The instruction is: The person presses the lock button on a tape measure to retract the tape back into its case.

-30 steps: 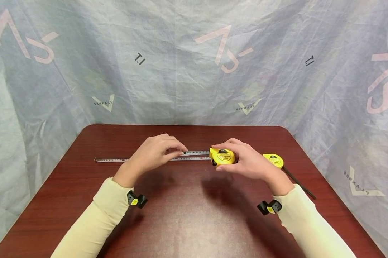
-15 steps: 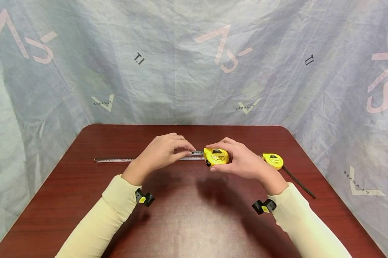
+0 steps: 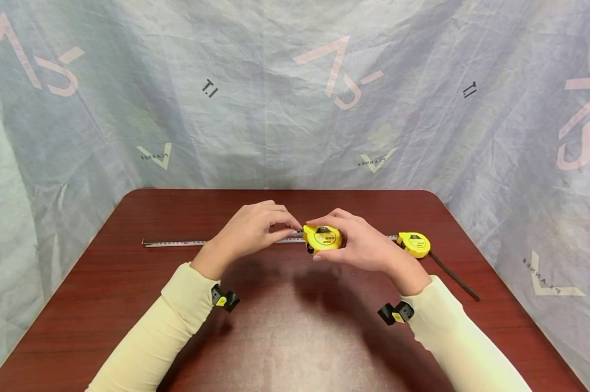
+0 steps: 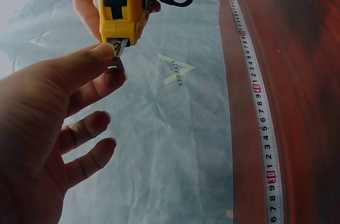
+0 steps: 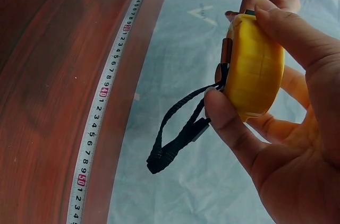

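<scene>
My right hand (image 3: pixel 365 245) grips a yellow tape measure (image 3: pixel 323 239) above the table, thumb and fingers on its case. A black strap loop (image 5: pixel 170 139) hangs from that case in the right wrist view. My left hand (image 3: pixel 250 234) pinches the hooked end of its blade (image 4: pixel 116 59) between thumb and finger, the other fingers loose. Only a short piece of blade shows outside the case. A second yellow tape measure (image 3: pixel 414 245) lies on the table at the right. Its long blade (image 3: pixel 174 243) stretches left across the table, partly hidden behind both hands.
The dark red table (image 3: pixel 295 348) has its far edge along a hanging grey cloth (image 3: pixel 275 109) with printed marks. A dark cord (image 3: pixel 455 276) trails from the second tape measure toward the table's right edge.
The blade between my hands has shortened into the case. My left hand has moved right, and my right hand has moved left with the tape measure. The second tape measure stays on the table.
</scene>
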A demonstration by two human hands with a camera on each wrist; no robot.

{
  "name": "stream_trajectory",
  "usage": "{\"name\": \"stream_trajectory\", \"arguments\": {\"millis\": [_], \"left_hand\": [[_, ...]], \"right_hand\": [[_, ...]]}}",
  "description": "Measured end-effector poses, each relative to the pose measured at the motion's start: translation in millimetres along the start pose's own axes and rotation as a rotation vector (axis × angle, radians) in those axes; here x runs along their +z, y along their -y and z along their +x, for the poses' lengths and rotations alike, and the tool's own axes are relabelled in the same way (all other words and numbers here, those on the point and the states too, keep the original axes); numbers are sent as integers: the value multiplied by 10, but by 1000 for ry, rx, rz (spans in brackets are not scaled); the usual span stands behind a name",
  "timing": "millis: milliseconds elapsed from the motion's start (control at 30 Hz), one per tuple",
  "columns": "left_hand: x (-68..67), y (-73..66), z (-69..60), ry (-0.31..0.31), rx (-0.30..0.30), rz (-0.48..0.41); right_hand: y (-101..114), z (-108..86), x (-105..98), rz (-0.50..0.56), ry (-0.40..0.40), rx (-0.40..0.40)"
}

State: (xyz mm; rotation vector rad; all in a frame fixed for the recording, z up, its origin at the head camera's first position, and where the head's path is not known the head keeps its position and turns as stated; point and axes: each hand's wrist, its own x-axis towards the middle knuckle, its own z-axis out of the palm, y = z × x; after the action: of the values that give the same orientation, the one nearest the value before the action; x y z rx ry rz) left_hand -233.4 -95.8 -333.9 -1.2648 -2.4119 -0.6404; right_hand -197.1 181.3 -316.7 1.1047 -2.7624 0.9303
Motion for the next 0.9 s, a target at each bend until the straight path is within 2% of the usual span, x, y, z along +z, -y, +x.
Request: {"name": "stream_trajectory", "arguments": {"millis": [500,733,900], "left_hand": [[11,3,20,-4,-44,-18],[-24,2,1,19,-63,10],[-79,21,-44,17,-106,11]], "right_hand": [[30,17,5,-18,-1,1],[23,5,0,-10,5,19],[-4,-28,-24,-4,10,43]]}}
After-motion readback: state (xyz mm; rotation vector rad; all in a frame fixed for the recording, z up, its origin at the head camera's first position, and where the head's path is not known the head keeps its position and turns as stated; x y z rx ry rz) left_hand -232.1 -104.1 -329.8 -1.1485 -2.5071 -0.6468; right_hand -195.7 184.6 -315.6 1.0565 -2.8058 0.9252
